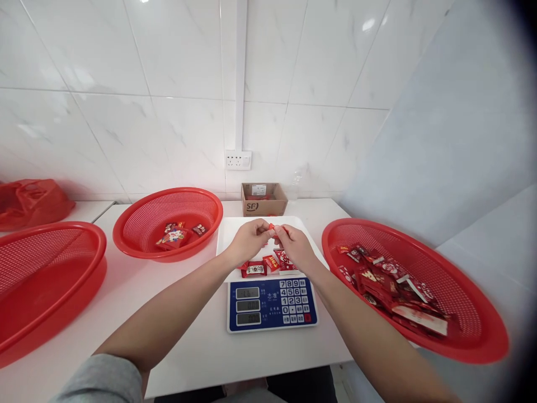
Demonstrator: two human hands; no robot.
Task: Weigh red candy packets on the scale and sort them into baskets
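Observation:
My left hand (250, 239) and my right hand (296, 247) meet above the white pan (229, 228) of a digital scale. Between their fingertips is a small red packet (272, 227), mostly covered by the fingers. Both hands are closed in a pinch on it. Below them, on the near part of the pan, lie a dark red packet with a white label (254, 269), a red packet with yellow lettering (271, 262) and a red-and-white packet (286, 261). The scale's blue panel (268, 322) with keys and three displays faces me.
A red basket (495, 330) full of packets stands on the right. Back left, another red basket (130, 224) holds several packets. A third red basket (90, 268) is at far left, near a red bag (37, 201). An open cardboard box (268, 208) stands behind the scale.

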